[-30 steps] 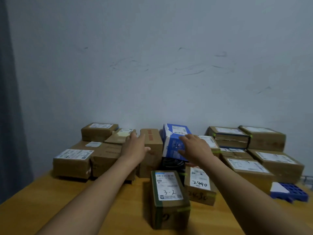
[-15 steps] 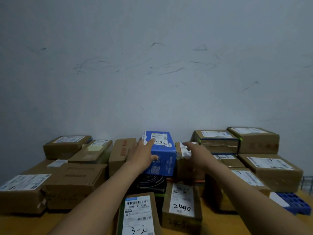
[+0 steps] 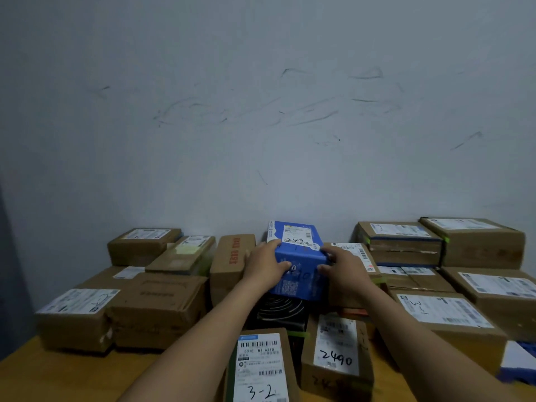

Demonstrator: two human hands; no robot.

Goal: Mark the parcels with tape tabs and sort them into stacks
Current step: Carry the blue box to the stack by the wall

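A yellowish wooden table point(image 3: 43, 378) carried the lot. Well left of the left fingers point(image 3: 280, 266) and lower, a labelled brown box point(image 3: 75, 317) stood touching a plain brown box point(image 3: 156, 309). Below both sets of fingers, nearest the camera, two boxes sat side by side — a box marked 3-2 point(image 3: 261, 369) and a box marked 2490 point(image 3: 336, 352). Right of the right fingers point(image 3: 327, 252) and lower lay a box marked 3-1 point(image 3: 443, 314). Further right and lower still — a blue tray point(image 3: 516, 372), cut off by the frame's edge.
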